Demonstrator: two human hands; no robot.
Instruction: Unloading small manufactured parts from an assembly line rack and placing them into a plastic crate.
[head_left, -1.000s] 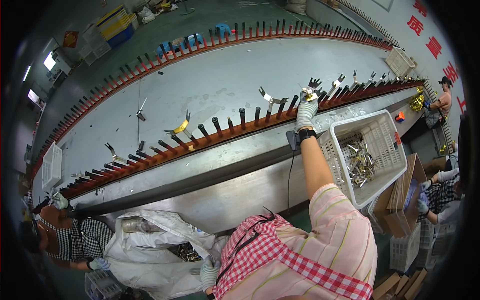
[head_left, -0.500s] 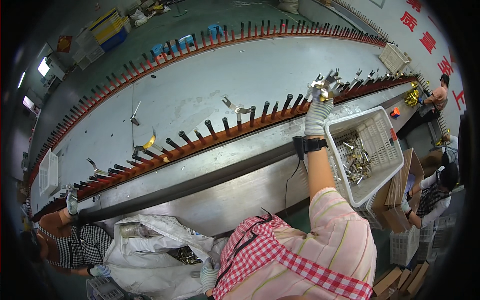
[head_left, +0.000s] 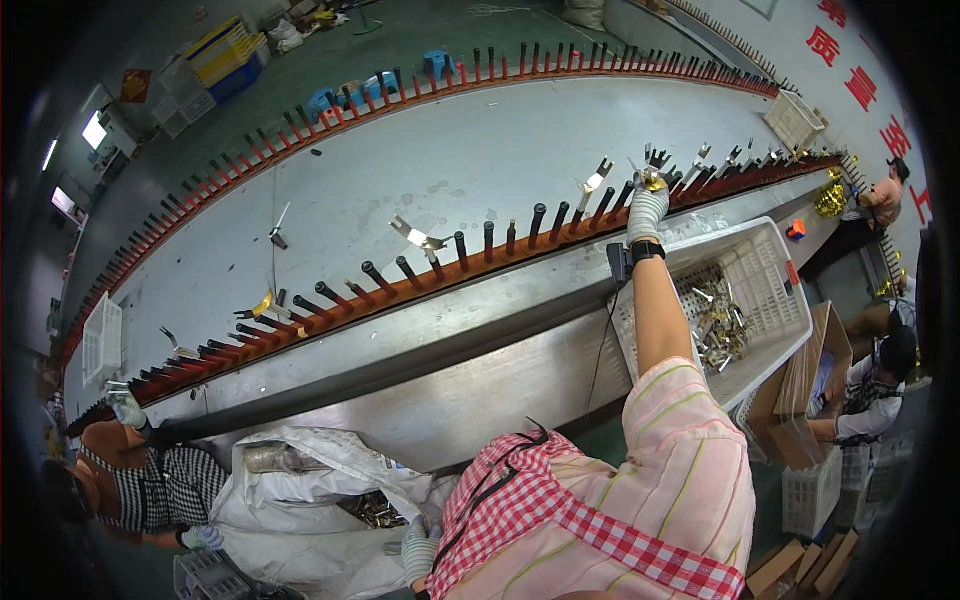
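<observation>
My right hand (head_left: 648, 210), in a striped glove, is closed around forked metal fittings (head_left: 652, 182), silver with some gold, at the row of black-tipped pegs (head_left: 540, 222) on the near rail. Just left of it, another forked fitting (head_left: 595, 184) stands on a peg. Farther left, a silver fitting (head_left: 418, 236) and a gold one (head_left: 262, 306) sit on the row. My left hand (head_left: 420, 550), also gloved, is low beside my checked apron and a white sack (head_left: 290, 535). Its fingers look curled; what they hold is unclear.
Under my right forearm stands a white crate (head_left: 765, 300) with loose metal fittings (head_left: 718, 325). More fittings show in the sack's mouth. A co-worker (head_left: 150, 490) handles pegs at the left end; others are at right beside cardboard boxes (head_left: 800, 400). A steel ledge (head_left: 450, 300) runs along the rail.
The near pegs and their fittings have shifted left and nearer. My right hand has moved slightly right and up; a fitting now shows separately on a peg left of it. My left hand stays put.
</observation>
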